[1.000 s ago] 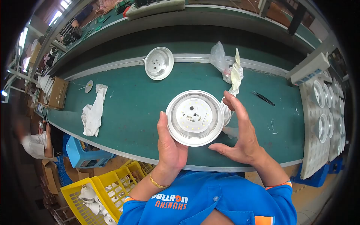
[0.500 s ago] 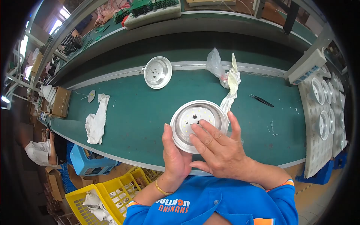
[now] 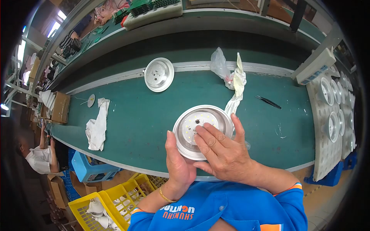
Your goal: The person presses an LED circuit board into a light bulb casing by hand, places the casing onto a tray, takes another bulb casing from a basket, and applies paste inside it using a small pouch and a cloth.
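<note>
A round white lamp housing with a silvery inner wall and an LED board inside rests in my left hand, whose fingers go beneath it and whose thumb stands at its left rim. My right hand reaches over the housing, its fingertips on the LED board and hiding part of it; the index finger is raised by the right rim. A second lamp housing leans at the back edge of the green bench. Behind the held housing lies a pale cloth beside a clear plastic bag.
Black tweezers and a white cloth lie on the bench. At the right, a tray bears several housings. A cardboard box is at the left end, a yellow crate below. A person is at the far left.
My right hand has moved left from beside the housing onto its LED board. The housing sits slightly lower in view, still in my left hand.
</note>
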{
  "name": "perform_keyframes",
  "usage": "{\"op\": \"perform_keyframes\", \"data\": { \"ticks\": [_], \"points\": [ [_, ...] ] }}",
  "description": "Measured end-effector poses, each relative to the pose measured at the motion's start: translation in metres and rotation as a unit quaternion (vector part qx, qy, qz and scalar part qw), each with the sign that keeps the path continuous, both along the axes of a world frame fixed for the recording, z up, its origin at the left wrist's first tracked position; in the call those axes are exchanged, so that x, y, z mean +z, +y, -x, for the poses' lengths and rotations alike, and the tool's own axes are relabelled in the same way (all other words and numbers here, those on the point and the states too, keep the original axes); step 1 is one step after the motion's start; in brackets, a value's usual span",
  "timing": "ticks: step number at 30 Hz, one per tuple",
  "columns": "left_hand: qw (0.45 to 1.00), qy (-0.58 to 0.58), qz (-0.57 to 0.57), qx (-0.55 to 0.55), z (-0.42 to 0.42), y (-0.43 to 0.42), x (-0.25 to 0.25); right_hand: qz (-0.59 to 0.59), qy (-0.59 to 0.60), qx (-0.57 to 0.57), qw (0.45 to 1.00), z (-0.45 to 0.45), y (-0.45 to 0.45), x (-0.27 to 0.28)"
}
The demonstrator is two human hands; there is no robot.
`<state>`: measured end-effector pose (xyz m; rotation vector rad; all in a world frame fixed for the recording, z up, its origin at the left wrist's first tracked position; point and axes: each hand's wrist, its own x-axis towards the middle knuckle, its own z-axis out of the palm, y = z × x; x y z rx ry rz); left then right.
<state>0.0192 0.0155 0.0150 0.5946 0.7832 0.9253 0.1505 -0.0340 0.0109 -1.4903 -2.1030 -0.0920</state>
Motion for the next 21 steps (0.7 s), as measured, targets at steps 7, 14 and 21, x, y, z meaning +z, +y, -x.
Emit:
{"op": "perform_keyframes", "data": {
  "ticks": [7,14,21],
  "points": [
    [0.999,0.027,0.011,0.027,0.001,0.003,-0.009,0.009,0.012,0.006,1.000,0.000,0.007,-0.005],
    [0.998,-0.015,0.036,0.040,0.004,0.009,-0.006,-0.001,0.036,0.026,0.999,-0.005,0.006,0.011],
    [0.997,-0.037,0.039,0.056,0.007,0.012,-0.010,-0.063,0.055,-0.022,0.996,-0.028,0.002,0.015]
  ]
}}
